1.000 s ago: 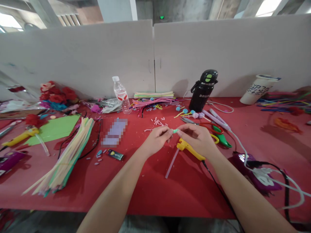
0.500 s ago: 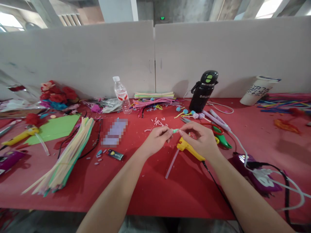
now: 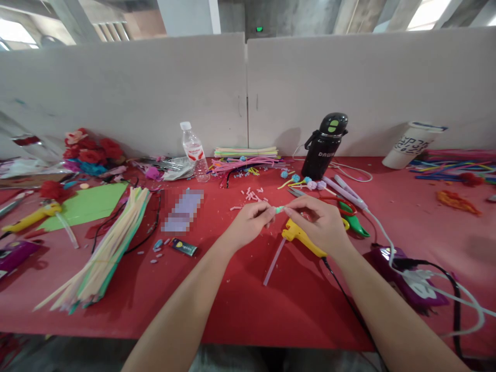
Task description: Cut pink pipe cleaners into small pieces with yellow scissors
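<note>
Both the left hand (image 3: 252, 222) and right hand (image 3: 320, 223) show in the head view, fingers pinching opposite ends of a small green piece (image 3: 279, 210) held mid-scene over the red worktop (image 3: 240, 305), just far-left of a yellow glue gun (image 3: 306, 242).

Right hand (image 3: 315, 222): shifted slightly over the last second, now covering more of the yellow loop (image 3: 346, 224) behind it
Bench shadow at far right (image 3: 482, 247): shrunk from a broad band to a small, faint patch

Green piece (image 3: 279, 210) — pinched ends hidden, leftmost purple box (image 3: 18, 254) — cut off
</note>
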`<act>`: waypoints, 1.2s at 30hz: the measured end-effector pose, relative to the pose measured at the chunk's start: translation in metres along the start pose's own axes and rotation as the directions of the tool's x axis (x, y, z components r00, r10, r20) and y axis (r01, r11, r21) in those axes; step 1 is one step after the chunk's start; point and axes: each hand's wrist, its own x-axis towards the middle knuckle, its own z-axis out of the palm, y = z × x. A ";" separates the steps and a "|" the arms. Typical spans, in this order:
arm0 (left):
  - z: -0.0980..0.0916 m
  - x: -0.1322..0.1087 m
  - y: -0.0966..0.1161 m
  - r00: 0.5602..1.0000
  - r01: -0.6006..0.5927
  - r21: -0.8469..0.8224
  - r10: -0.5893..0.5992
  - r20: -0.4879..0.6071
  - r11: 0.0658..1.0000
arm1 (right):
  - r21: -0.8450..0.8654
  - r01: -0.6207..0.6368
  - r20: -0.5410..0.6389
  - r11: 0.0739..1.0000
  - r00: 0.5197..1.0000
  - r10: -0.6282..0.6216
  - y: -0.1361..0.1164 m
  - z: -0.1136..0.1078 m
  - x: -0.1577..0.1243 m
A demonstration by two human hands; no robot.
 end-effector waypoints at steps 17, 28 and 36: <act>-0.001 -0.001 0.000 1.000 -0.008 -0.003 0.008 -0.008 1.000 | 0.022 -0.089 0.024 0.996 0.996 0.089 0.000 -0.002 0.001; -0.001 -0.001 0.000 1.000 0.030 -0.059 -0.030 0.000 0.998 | 0.153 -0.176 0.112 0.972 0.981 0.160 0.005 -0.002 0.001; -0.001 -0.002 0.002 1.000 0.007 0.019 -0.007 -0.007 1.000 | 0.071 -0.145 0.107 0.987 0.985 0.137 0.002 0.000 -0.001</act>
